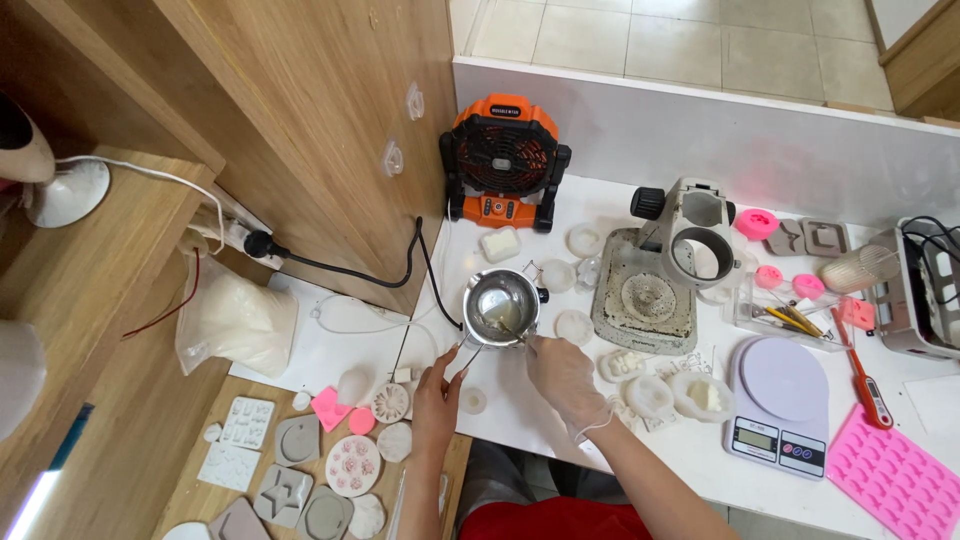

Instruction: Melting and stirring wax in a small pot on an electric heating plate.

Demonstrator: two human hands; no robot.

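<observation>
While your right hand [562, 375] pinches a thin stirring stick [505, 327], fingers closed round its upper end, the tip sits down inside the small steel pot [500, 303]. Your left hand [437, 388] has its fingers up at the pot's handle [472, 352], which runs from the rim toward you; they look curled on it, but whether they're fully clamped is hard to tell at this size.

Pot stands on the white table [690, 455], just in front of the orange fan [503, 160], left of the grey stand with the ring-shaped holder [655, 285]. Pale stuff at the bottom, probably melted wax or similar, can't say for sure.

Handling, my judgement: pot is stiff, thin-walled metal, light, smooth and likely slippery on the sides, possibly warm. Take it by the handle only, not the wall. It'll tip easily if the stick pushes sideways, so keep the handle braced. Stick is light, rigid, thin; a fingertip pinch high up is enough.

Around it: white cast pieces [650, 395] just right of your hand, digital scale [778, 405] further right, pink silicone mould [895, 480] at the table corner, grey moulds [285, 490] on the wooden surface lower left.
</observation>
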